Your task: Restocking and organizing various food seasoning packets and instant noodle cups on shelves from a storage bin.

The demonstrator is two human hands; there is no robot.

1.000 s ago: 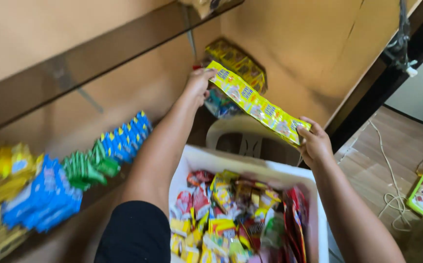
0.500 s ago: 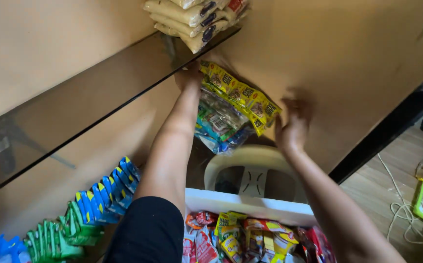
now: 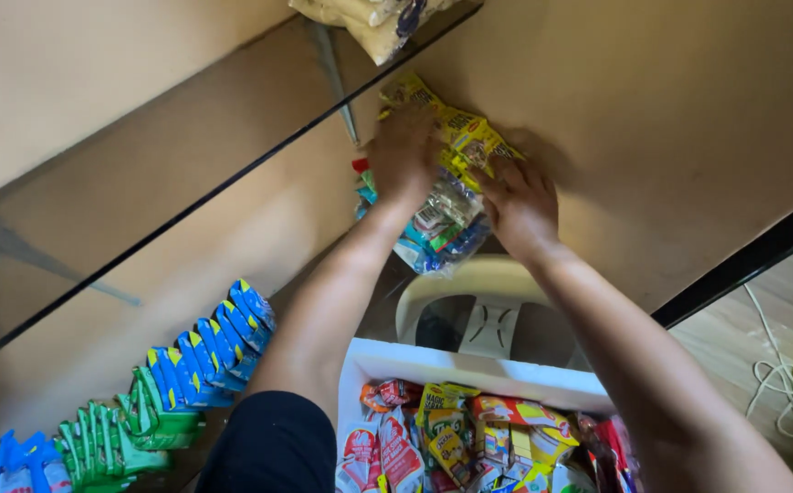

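Both hands press a yellow sachet strip (image 3: 456,137) against the wall under the glass shelf (image 3: 186,196). The left hand (image 3: 403,157) lies flat at its 9 o'clock; right hand (image 3: 521,206) fingers (image 3: 492,178) spread at 5 o'clock. The strip's long axis runs 11 to 5.
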